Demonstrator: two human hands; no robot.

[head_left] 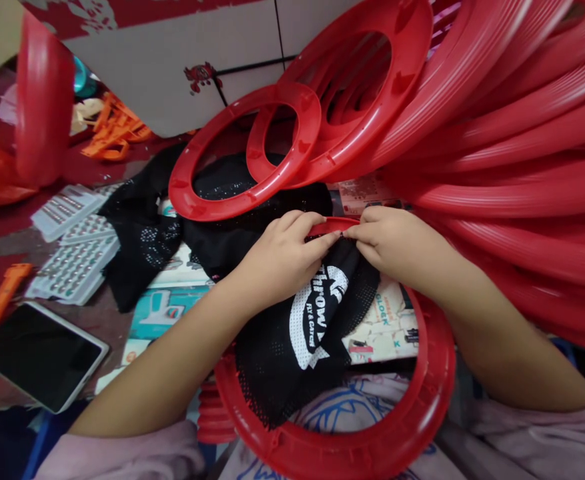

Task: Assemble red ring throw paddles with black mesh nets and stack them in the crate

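Note:
A large red plastic ring (pixel 435 373) leans over my lap, its far edge under my fingers. Black mesh fabric (pixel 272 373) with white lettering hangs from that far edge across part of the opening. My left hand (pixel 292 253) pinches the fabric against the rim with thumb and forefinger. Close beside it, my right hand (pixel 387 240) pinches the same edge, the fingertips of both hands nearly touching. Whether anything small is between the fingertips is too small to tell.
Smaller red rings (pixel 187 193) lie beyond my hands, beside stacked large red rings (pixel 522 193) on the right. At left are black fabric (pixel 127 247), clear compartment boxes (pixel 75 263), a tablet (pixel 42 357) and orange plastic parts (pixel 112 130).

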